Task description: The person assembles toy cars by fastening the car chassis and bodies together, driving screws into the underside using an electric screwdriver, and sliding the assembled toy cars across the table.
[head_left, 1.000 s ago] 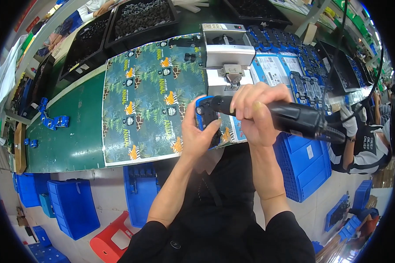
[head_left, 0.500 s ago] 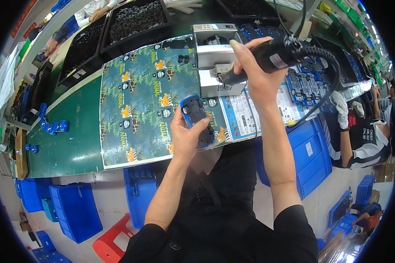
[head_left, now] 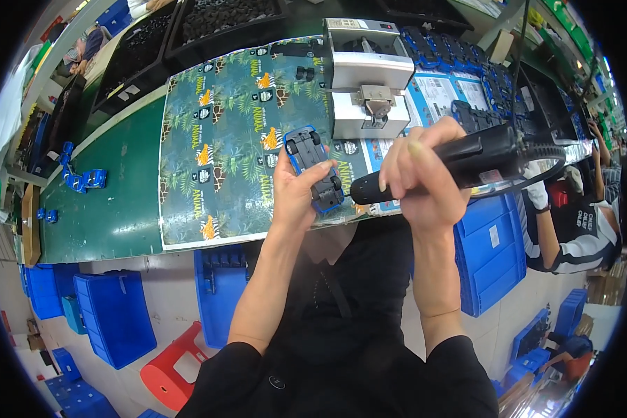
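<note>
Along the far edge of the green surface [head_left: 111, 226] sits a black bin [head_left: 219, 43] heaped with small dark pieces [head_left: 230, 17], with a second black tray [head_left: 144, 86] beside it toward the far left corner. A brown strip [head_left: 31, 223] stands upright along the left edge. On the floor [head_left: 174, 292] before the front edge are a red stool [head_left: 167, 376], a deep blue tub [head_left: 115, 313] to its left and a shallow blue container [head_left: 218, 324] to its right. A blue crate [head_left: 491, 268] bearing a white label [head_left: 494, 235] stands below the front edge's right part, and a co-worker [head_left: 578, 240] in black, grey and white is beyond it
</note>
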The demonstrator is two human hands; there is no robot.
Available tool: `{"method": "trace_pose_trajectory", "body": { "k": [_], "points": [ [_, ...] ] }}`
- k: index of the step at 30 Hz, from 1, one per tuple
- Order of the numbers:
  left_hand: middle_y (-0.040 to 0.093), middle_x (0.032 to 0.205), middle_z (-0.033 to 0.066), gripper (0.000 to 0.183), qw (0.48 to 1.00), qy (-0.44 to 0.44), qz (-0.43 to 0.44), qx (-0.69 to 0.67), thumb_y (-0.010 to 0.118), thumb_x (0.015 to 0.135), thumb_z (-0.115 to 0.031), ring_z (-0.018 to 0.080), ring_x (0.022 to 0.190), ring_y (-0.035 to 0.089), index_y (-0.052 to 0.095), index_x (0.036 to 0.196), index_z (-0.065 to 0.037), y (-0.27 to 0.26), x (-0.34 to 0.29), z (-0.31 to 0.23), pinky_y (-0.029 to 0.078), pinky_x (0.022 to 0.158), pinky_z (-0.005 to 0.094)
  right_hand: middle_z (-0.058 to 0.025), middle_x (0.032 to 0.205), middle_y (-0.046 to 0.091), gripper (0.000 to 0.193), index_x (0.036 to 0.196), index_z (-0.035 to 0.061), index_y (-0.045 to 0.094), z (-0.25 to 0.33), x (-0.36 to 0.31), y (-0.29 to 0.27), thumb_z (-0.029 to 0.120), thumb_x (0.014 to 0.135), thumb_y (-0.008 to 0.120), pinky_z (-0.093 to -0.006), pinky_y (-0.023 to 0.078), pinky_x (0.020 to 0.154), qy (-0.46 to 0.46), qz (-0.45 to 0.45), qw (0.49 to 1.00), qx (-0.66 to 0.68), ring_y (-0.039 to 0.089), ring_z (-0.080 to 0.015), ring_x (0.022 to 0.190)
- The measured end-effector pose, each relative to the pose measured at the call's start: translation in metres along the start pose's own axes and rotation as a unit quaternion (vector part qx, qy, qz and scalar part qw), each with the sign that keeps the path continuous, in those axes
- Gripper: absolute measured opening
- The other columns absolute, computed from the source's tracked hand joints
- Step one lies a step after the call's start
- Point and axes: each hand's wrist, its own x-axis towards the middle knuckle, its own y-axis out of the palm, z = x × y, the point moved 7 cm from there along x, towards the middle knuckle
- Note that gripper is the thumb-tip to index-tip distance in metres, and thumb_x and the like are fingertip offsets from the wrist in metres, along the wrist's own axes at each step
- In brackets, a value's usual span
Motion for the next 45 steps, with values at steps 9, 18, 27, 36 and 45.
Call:
{"method": "trace_pose_trajectory", "body": {
  "k": [9,18,27,36,45],
  "points": [
    [0.063,0.106,0.0090,0.043,1.000,0.000,-0.008,-0.008,0.068,0.079,0.007,0.0192,0.086,0.068,0.051,0.117,-0.006,0.002,0.000,-0.001,0.058,0.074,0.0345,-0.0059,0.059,0.047,0.017,0.083,0.0037,0.046,-0.023,-0.011,0.007,0.005,0.088,0.062,-0.0317,0.047,0.049,0.031,0.019,0.999,-0.007,0.046,-0.0145,0.045],
    [0.066,0.107,0.0122,0.039,0.998,-0.033,-0.037,-0.023,0.066,0.081,0.006,0.0216,0.086,0.068,0.055,0.116,-0.003,-0.002,0.002,0.001,0.058,0.077,0.0363,-0.0056,0.066,0.060,0.028,0.081,0.0064,0.048,-0.029,-0.021,0.017,-0.006,0.077,0.073,-0.0282,0.047,0.069,0.034,0.070,0.996,0.033,0.055,-0.0104,0.061],
    [0.067,0.102,0.0105,0.030,0.998,-0.053,-0.029,-0.022,0.066,0.083,0.002,0.0208,0.085,0.068,0.058,0.112,-0.001,-0.004,0.003,0.003,0.057,0.075,0.0351,-0.0067,0.065,0.059,0.028,0.079,0.0058,0.048,-0.028,-0.023,0.016,-0.006,0.077,0.074,-0.0271,0.045,0.062,0.015,0.069,0.997,0.035,0.055,-0.0110,0.059],
    [0.067,0.099,0.0115,0.032,0.985,-0.070,0.037,-0.156,0.050,0.102,-0.034,0.0216,0.080,0.067,0.058,0.111,-0.005,0.003,-0.002,-0.013,0.057,0.069,0.0365,-0.0112,0.064,0.059,0.022,0.084,0.0040,0.050,-0.022,-0.023,0.018,-0.002,0.079,0.070,-0.0306,0.047,0.054,0.008,0.070,0.992,0.109,0.055,-0.0152,0.056],
    [0.059,0.108,0.0142,0.066,0.534,0.384,0.155,0.737,0.070,0.078,-0.057,0.0324,0.099,0.060,0.059,0.118,-0.007,-0.042,-0.039,-0.122,0.047,0.085,0.0424,-0.0023,0.066,0.044,0.022,0.095,0.0054,0.047,0.012,-0.028,-0.022,0.022,0.092,0.060,-0.0270,0.039,0.053,-0.072,0.070,0.992,0.074,0.044,-0.0120,0.053]
  ]
}}
